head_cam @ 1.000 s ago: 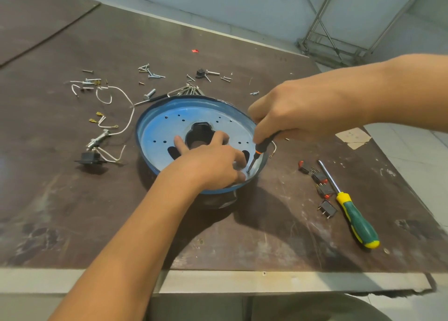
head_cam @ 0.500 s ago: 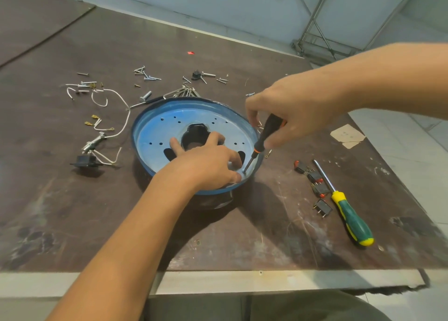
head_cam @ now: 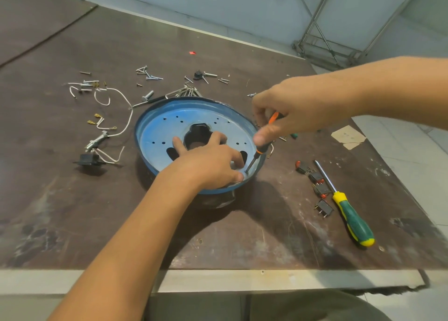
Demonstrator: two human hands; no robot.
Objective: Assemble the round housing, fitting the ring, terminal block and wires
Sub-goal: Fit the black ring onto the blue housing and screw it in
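**Screwdriver tip seated near the housing rim: slip is the main risk**

The small screwdriver (head_cam: pixel 261 150) stands steeply tilted, its tip down on the blue plate of the round housing (head_cam: pixel 155 117) close to the near right rim. Whether a screw sits under the tip cannot be told. If the tip is not square in a head, a turn would likely cam it out and jab the left hand's fingertips (head_cam: pixel 238 176), which lie just beside it. The housing seems to rest on something under it, so uneven pressure could rock it.

The left hand (head_cam: pixel 211 165) lies spread on the plate, fingers fanned around the black central opening, pressing down. The right hand (head_cam: pixel 291 112) hovers over the housing's right rim, pinching the screwdriver's handle between thumb and fingers.

The housing sits mid-surface (head_cam: pixel 72 199); white wires (head_cam: pixel 121 95) lie to its left, loose screws (head_cam: pixel 148 74) beyond it.
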